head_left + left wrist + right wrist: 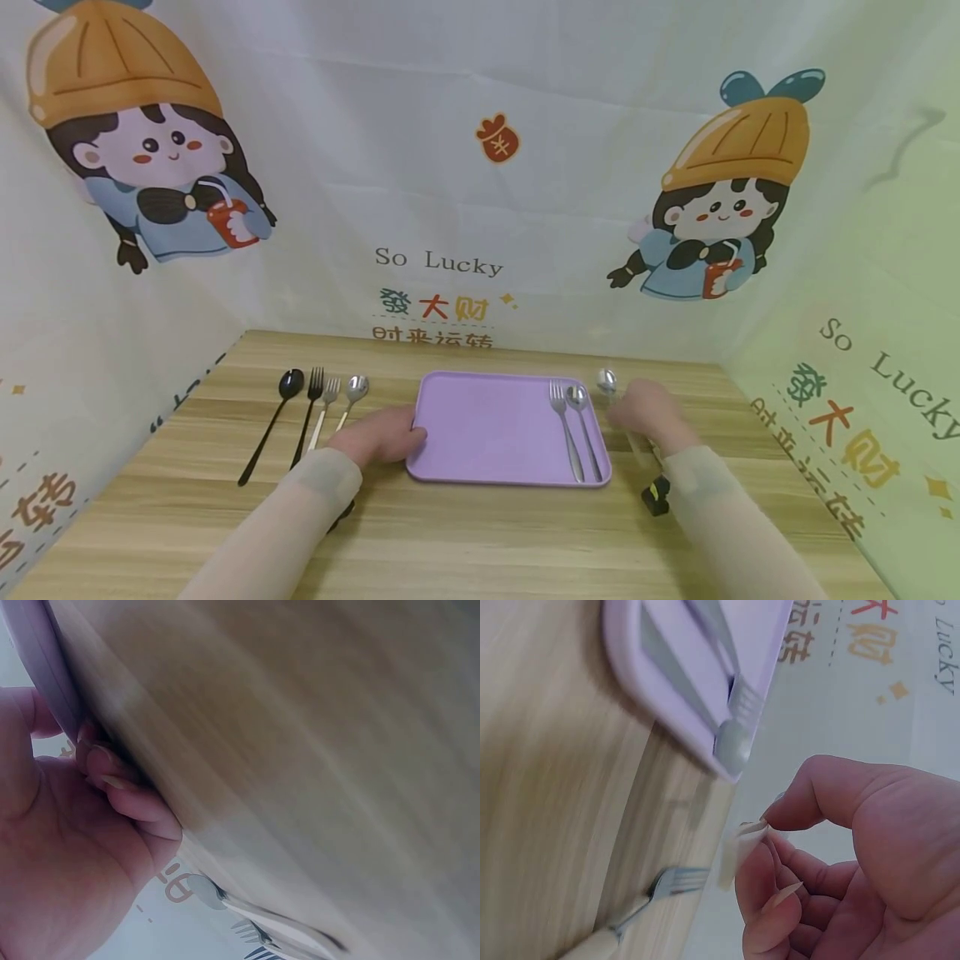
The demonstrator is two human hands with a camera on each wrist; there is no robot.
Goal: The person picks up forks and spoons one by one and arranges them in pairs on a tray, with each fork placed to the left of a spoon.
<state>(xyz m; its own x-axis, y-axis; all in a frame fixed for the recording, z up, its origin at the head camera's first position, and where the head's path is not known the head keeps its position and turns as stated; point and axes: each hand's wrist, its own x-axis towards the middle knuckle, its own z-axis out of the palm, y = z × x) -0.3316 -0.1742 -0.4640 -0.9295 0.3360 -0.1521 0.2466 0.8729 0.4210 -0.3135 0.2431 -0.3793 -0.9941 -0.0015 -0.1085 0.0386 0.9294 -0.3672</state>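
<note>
Left hand rests at the left edge of the purple tray, fingers curled against its rim, thumb on the rim. Right hand sits just right of the tray, thumb and forefinger pinched on a pale cutlery handle; in the head view a silver spoon shows just beyond that hand, bowl toward the back wall. Whether handle and bowl are one piece, can't tell. Tray lies flat mid-tabletop, long axis left-right. On its right side: silver fork and spoon, side by side, long axes near-to-far, heads away from the person. Left of the tray, a row: black spoon, black fork, pale-handled fork, pale-handled spoon, heads also far.
</note>
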